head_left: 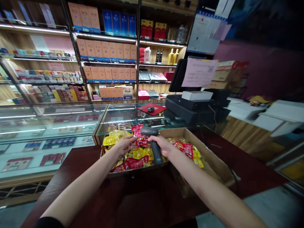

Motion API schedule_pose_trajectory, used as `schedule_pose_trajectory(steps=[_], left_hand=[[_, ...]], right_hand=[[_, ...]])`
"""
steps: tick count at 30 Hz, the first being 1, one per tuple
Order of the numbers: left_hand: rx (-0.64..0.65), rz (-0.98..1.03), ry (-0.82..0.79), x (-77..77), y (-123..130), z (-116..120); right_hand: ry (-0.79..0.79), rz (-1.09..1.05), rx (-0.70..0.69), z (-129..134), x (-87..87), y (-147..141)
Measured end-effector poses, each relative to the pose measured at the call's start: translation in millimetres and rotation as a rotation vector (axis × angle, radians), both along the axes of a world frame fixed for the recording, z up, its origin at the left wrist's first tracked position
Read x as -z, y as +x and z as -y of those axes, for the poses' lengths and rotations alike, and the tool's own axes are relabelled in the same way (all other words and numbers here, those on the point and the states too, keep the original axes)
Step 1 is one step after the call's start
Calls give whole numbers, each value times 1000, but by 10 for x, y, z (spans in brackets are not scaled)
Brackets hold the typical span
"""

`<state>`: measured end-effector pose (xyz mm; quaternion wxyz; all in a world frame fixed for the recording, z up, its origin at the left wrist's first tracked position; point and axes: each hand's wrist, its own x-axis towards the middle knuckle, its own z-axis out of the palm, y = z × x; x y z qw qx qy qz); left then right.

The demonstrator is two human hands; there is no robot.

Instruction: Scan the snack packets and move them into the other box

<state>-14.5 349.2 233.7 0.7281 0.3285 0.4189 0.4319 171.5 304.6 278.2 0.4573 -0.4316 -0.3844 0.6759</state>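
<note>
Near the worktop's far edge, a shallow box is filled with yellow and red packets; above it, a red packet is held by the left hand, a scanner by the right hand. More packets are contained in the cardboard box alongside.

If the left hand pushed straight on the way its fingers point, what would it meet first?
Past the red packet it holds, the left hand would probably first meet the grey scanner in the right hand; their relative depth is unclear.
</note>
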Motion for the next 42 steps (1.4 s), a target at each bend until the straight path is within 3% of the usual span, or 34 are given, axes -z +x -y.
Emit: schedule_pose_trajectory(steps=[7,11,16,22,34,42], left_hand=[[-42,-79,23,174,24,1],[-3,-85,45,253,23,-28],[18,-86,41,285,14,-9],[10,-97,34,285,4,9],[-18,-61,20,332,30,-15],[42,-100,29,252,15,11]], right_hand=[[164,329,191,501,172,11],[164,194,95,863,264,-150],[89,133,109,1130,535,-353],[42,136,72,1194,697,-450],[62,179,84,1217,623,-419],[98,131,123,1156,603,-350]])
